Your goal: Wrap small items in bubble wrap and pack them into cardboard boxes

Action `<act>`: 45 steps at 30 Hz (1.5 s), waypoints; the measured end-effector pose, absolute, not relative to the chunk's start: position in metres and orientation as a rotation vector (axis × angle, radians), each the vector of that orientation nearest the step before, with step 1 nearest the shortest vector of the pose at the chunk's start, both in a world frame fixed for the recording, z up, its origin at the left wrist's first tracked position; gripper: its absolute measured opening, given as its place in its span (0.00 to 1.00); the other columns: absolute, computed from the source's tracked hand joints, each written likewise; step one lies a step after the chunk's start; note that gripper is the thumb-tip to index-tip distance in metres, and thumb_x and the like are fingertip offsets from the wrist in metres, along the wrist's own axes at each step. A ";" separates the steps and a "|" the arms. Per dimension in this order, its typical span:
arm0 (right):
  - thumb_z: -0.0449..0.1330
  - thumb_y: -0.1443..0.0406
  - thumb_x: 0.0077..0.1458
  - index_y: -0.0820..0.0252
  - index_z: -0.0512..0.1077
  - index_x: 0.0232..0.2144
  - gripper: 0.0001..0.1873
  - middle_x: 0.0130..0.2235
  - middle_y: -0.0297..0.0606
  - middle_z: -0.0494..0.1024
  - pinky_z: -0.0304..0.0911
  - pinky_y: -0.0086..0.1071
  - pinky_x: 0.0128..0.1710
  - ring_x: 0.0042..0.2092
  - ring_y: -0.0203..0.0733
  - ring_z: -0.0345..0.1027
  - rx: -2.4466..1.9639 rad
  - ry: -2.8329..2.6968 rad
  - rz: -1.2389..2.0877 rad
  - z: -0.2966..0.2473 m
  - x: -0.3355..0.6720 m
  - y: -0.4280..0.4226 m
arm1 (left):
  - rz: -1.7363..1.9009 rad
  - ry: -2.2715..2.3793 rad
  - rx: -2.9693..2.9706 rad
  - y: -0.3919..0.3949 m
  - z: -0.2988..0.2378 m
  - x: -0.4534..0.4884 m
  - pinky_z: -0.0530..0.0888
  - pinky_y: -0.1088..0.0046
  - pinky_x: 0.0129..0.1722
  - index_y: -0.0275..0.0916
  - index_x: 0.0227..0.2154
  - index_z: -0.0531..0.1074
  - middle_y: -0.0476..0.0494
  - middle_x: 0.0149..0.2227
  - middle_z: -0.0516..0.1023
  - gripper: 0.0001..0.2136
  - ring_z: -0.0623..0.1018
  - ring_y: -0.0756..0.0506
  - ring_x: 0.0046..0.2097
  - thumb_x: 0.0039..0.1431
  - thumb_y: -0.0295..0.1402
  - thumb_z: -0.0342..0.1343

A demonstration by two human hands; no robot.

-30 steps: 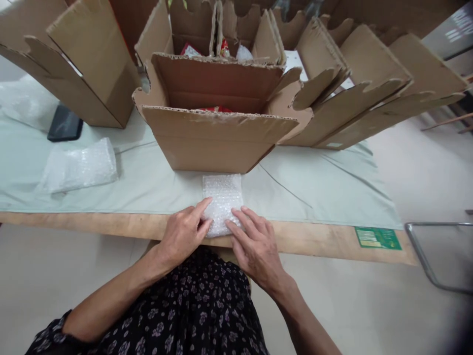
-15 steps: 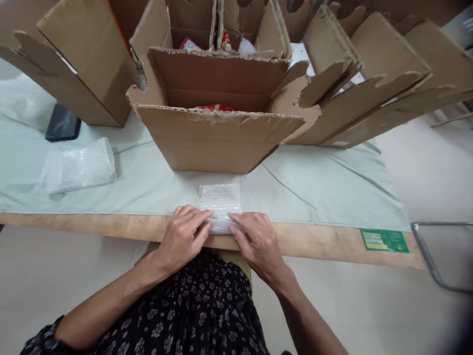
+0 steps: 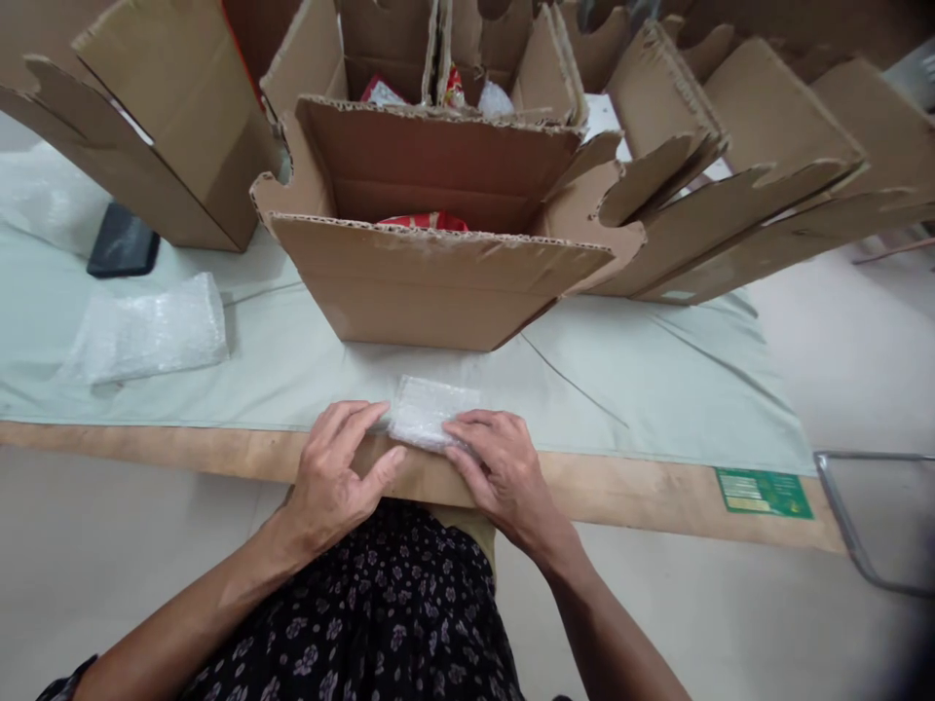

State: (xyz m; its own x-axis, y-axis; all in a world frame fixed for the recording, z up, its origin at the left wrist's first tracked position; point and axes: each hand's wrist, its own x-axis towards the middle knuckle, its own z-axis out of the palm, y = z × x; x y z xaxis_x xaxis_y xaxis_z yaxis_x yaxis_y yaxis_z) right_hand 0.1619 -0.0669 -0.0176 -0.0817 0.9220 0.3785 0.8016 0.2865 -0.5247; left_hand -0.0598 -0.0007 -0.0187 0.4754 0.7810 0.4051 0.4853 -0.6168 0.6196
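Currently, a small rectangular packet of clear, dimpled bubble wrap [image 3: 428, 407] lies at the front of the worktop [image 3: 182, 451], mostly on creased pale-green cloth [image 3: 657, 389], its near edge over bare wood. Right hand [image 3: 504, 462]: pinching the packet's right end between thumb and fingers. Left hand [image 3: 336, 467]: spread wide, just beside the left end. Behind: open, ragged-edged brown corrugated-cardboard box [image 3: 438, 282].

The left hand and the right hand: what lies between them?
In the head view, bubble wrap lies between the left hand and the right hand, which touches its right end.
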 end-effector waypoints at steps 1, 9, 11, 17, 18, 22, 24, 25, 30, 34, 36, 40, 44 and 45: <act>0.58 0.67 0.70 0.58 0.78 0.48 0.09 0.43 0.41 0.85 0.67 0.44 0.50 0.48 0.47 0.77 -1.552 -1.886 0.285 -0.016 0.161 -0.066 | 0.934 1.056 2.302 -0.002 -0.017 -0.062 0.78 0.58 0.52 0.36 0.58 0.70 0.36 0.49 0.76 0.18 0.78 0.40 0.51 0.67 0.32 0.60; 0.58 0.63 0.70 0.57 0.78 0.47 0.10 0.45 0.42 0.84 0.63 0.46 0.49 0.50 0.52 0.72 -1.750 -1.921 0.064 -0.016 0.157 -0.059 | 0.824 0.902 2.552 0.009 -0.024 -0.045 0.74 0.50 0.57 0.40 0.54 0.73 0.36 0.54 0.78 0.14 0.74 0.35 0.59 0.68 0.24 0.55; 0.58 0.62 0.70 0.58 0.77 0.50 0.12 0.50 0.45 0.82 0.62 0.47 0.53 0.54 0.54 0.71 -1.761 -1.924 -0.025 -0.016 0.158 -0.060 | 0.810 0.948 2.547 0.017 -0.029 -0.040 0.75 0.52 0.54 0.40 0.52 0.75 0.38 0.50 0.79 0.12 0.75 0.36 0.54 0.69 0.26 0.55; 0.61 0.60 0.67 0.57 0.77 0.54 0.15 0.59 0.46 0.79 0.61 0.52 0.60 0.64 0.58 0.67 -1.651 -2.148 -0.008 -0.018 0.166 -0.056 | 0.852 1.018 2.510 0.023 -0.031 -0.040 0.76 0.51 0.53 0.37 0.54 0.75 0.34 0.51 0.79 0.13 0.76 0.36 0.52 0.69 0.31 0.56; 0.60 0.63 0.68 0.56 0.77 0.52 0.13 0.56 0.43 0.82 0.61 0.52 0.60 0.63 0.57 0.68 -1.640 -2.133 -0.003 -0.020 0.167 -0.053 | 0.894 1.028 2.462 0.020 -0.029 -0.042 0.76 0.51 0.54 0.37 0.55 0.75 0.35 0.51 0.78 0.14 0.77 0.36 0.53 0.69 0.32 0.57; 0.56 0.67 0.70 0.57 0.79 0.49 0.12 0.45 0.40 0.86 0.68 0.48 0.54 0.55 0.51 0.77 -1.622 -1.871 0.089 -0.018 0.166 -0.049 | 0.990 1.110 2.096 0.000 -0.021 -0.053 0.80 0.57 0.52 0.41 0.59 0.71 0.36 0.52 0.79 0.20 0.80 0.40 0.51 0.66 0.34 0.60; 0.56 0.66 0.70 0.56 0.79 0.49 0.12 0.46 0.42 0.86 0.71 0.47 0.52 0.53 0.50 0.78 -1.603 -1.780 0.174 -0.014 0.161 -0.054 | 0.909 1.105 1.798 -0.007 -0.018 -0.055 0.83 0.63 0.44 0.41 0.64 0.65 0.37 0.50 0.80 0.25 0.82 0.43 0.46 0.66 0.35 0.60; 0.57 0.66 0.69 0.55 0.79 0.49 0.12 0.46 0.41 0.86 0.72 0.46 0.52 0.53 0.49 0.78 -1.580 -1.768 0.226 -0.011 0.158 -0.058 | 0.852 1.076 1.653 -0.009 -0.017 -0.055 0.83 0.65 0.42 0.40 0.66 0.62 0.37 0.49 0.81 0.27 0.83 0.44 0.44 0.67 0.36 0.59; 0.61 0.63 0.67 0.53 0.75 0.52 0.13 0.56 0.42 0.81 0.72 0.48 0.57 0.60 0.50 0.74 -1.480 -1.765 0.423 -0.001 0.150 -0.083 | 0.765 0.911 1.445 -0.012 -0.010 -0.048 0.84 0.69 0.42 0.40 0.66 0.61 0.42 0.43 0.83 0.26 0.84 0.46 0.41 0.67 0.34 0.57; 0.63 0.58 0.66 0.51 0.69 0.60 0.22 0.53 0.41 0.82 0.77 0.39 0.49 0.52 0.46 0.79 -1.455 -1.707 0.706 0.015 0.164 -0.084 | 0.853 0.768 1.697 -0.015 0.000 -0.047 0.83 0.75 0.38 0.48 0.64 0.65 0.47 0.42 0.83 0.24 0.84 0.49 0.36 0.67 0.28 0.57; 0.61 0.59 0.68 0.50 0.75 0.51 0.11 0.42 0.35 0.84 0.77 0.34 0.42 0.42 0.41 0.80 -1.375 -1.765 0.804 0.032 0.175 -0.078 | 0.919 0.670 1.891 -0.006 0.013 -0.049 0.83 0.73 0.42 0.49 0.64 0.64 0.46 0.43 0.82 0.24 0.84 0.47 0.39 0.67 0.30 0.58; 0.62 0.64 0.66 0.46 0.78 0.44 0.07 0.38 0.33 0.84 0.77 0.35 0.36 0.39 0.43 0.80 -1.319 -1.768 0.545 0.086 0.204 -0.059 | 1.235 0.690 2.348 0.046 0.052 -0.057 0.75 0.50 0.63 0.44 0.69 0.58 0.34 0.60 0.75 0.32 0.74 0.34 0.64 0.66 0.40 0.61; 0.68 0.62 0.61 0.42 0.82 0.43 0.08 0.40 0.34 0.84 0.75 0.38 0.35 0.40 0.47 0.79 -1.441 -1.626 -0.017 0.149 0.236 -0.027 | 1.534 0.970 2.599 0.104 0.076 -0.058 0.64 0.37 0.69 0.46 0.63 0.66 0.36 0.67 0.68 0.28 0.63 0.27 0.72 0.60 0.33 0.65; 0.68 0.59 0.62 0.42 0.82 0.42 0.06 0.39 0.34 0.83 0.73 0.37 0.32 0.37 0.44 0.78 -1.490 -1.667 -0.142 0.164 0.243 -0.016 | 1.531 0.966 2.594 0.111 0.076 -0.056 0.65 0.38 0.68 0.45 0.57 0.69 0.37 0.66 0.69 0.23 0.64 0.28 0.71 0.60 0.30 0.64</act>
State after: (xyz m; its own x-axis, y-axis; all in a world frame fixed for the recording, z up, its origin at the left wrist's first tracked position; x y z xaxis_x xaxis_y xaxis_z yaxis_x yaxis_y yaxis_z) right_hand 0.2429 -0.0159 0.1639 0.0967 0.7522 0.6518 0.8518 0.2762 -0.4451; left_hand -0.0561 0.1110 0.0764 0.3449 0.4903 0.8004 0.5112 -0.8133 0.2779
